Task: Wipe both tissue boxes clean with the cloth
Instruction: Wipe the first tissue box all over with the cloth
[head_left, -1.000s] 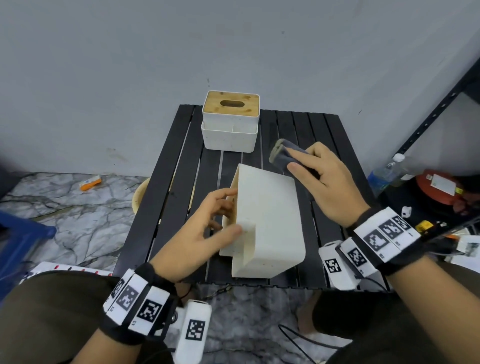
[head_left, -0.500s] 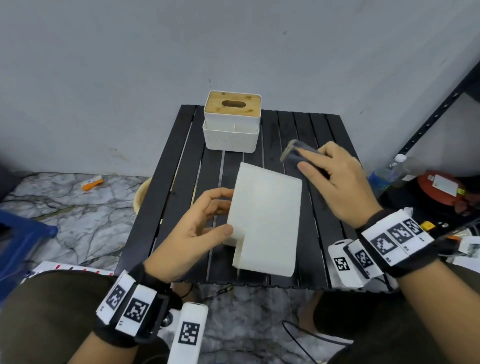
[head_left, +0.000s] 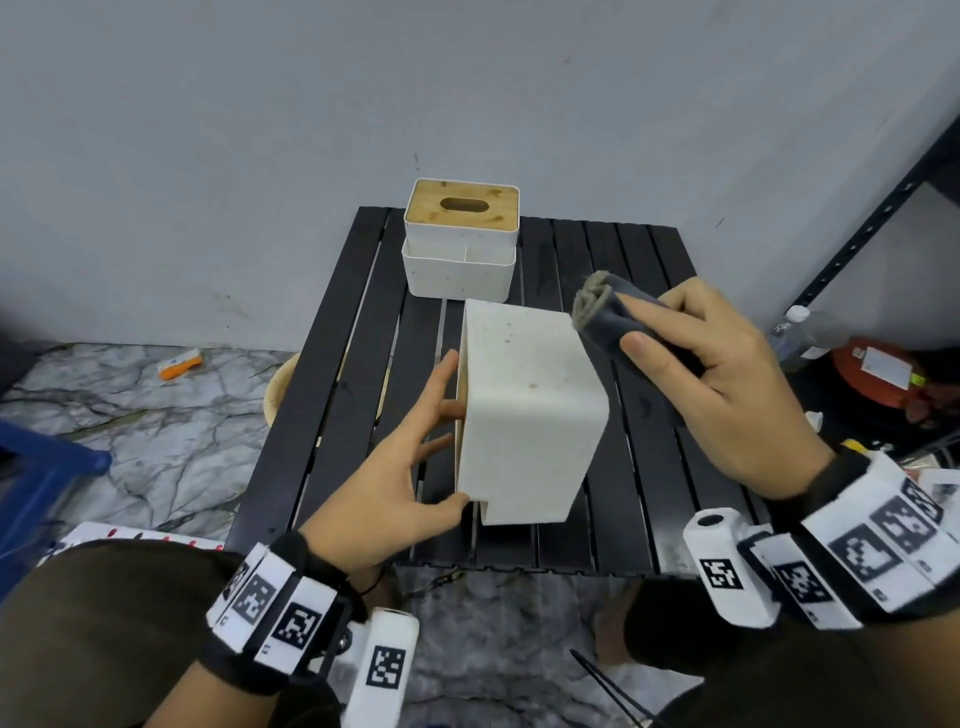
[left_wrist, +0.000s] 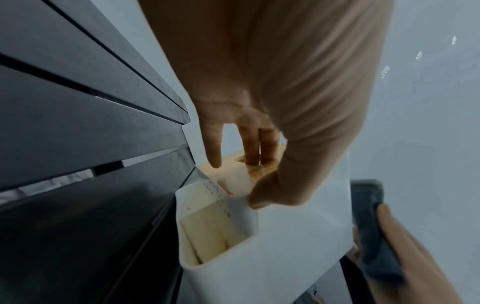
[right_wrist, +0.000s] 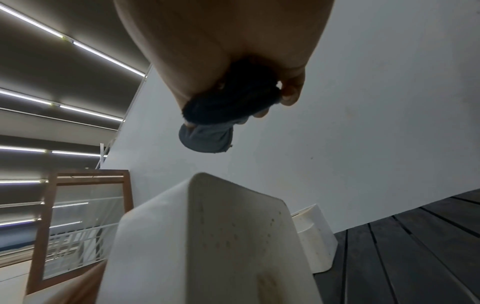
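A white tissue box (head_left: 524, 410) lies tipped on its side mid-table, its spotted face up and its wooden lid facing left. My left hand (head_left: 441, 441) grips it from the left. In the left wrist view, fingers (left_wrist: 253, 152) reach into the lid slot and the thumb presses the box (left_wrist: 259, 257) rim. My right hand (head_left: 655, 327) holds a rolled dark grey cloth (head_left: 608, 317) just above the box's far right corner, also seen as the cloth (right_wrist: 207, 137) over the box (right_wrist: 207, 236). The second tissue box (head_left: 461, 244) stands upright at the table's back edge.
The black slatted table (head_left: 322, 395) stands against a grey wall. A black shelf upright (head_left: 857, 234), a bottle (head_left: 805, 327) and a red object (head_left: 872, 369) are at the right. A blue crate (head_left: 31, 467) and a beige bowl (head_left: 280, 384) are at the left.
My left hand has turned the near box so its spotted face shows on top. My right hand keeps the cloth by the box's far right corner.
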